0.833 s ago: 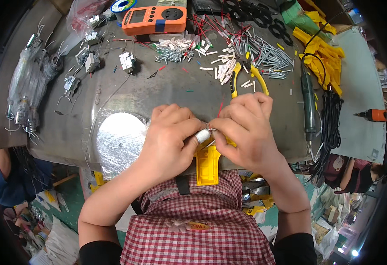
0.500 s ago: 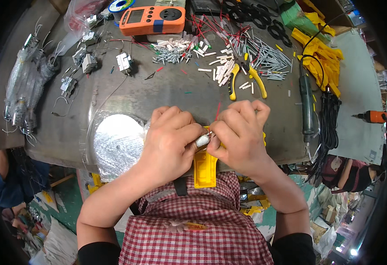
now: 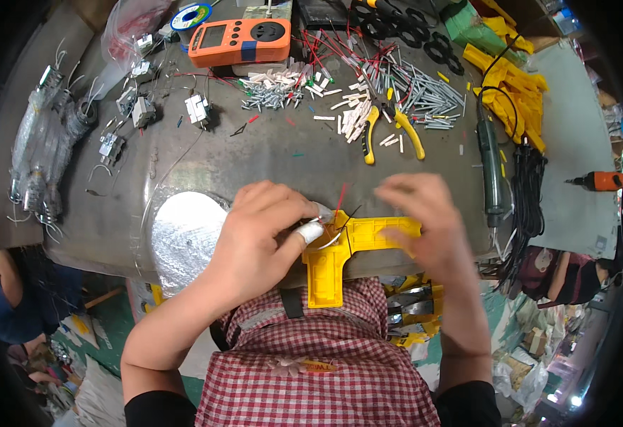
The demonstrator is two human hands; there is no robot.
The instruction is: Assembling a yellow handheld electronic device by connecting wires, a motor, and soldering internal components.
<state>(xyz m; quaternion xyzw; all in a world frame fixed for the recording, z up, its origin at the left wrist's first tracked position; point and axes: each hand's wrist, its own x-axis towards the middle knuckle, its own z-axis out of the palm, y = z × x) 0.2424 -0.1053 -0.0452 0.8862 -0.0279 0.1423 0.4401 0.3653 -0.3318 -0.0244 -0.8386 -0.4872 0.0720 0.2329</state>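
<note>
- Head view, and it's the grey workbench point(image 3: 247, 160) filling most of the scene; clock hours run from the yellow housing, twelve away from me.
- Left hand point(image 3: 258, 224) at nine o'clock: my fingers bend in, narrow, over the wiring at the housing's edge, thumb tip wrapped in white; exactly what they pinch, I can't tell.
- Right hand point(image 3: 425, 228), three o'clock, blurred: thumb and fingers spread wide above the housing's arm, contact unclear.
- Yellow housing point(image 3: 324, 281), right between my hands at the near bench edge, hollow side up, one arm pointing to six, another to three.
- Silver disc point(image 3: 187, 238) beyond my left hand, nine o'clock.
- Orange meter point(image 3: 240, 43), up at eleven.
- Yellow-handled pliers point(image 3: 414, 139), one o'clock, handles apart.
- Red wire point(image 3: 341, 196), standing up at twelve, just beside my left fingertips.
</note>
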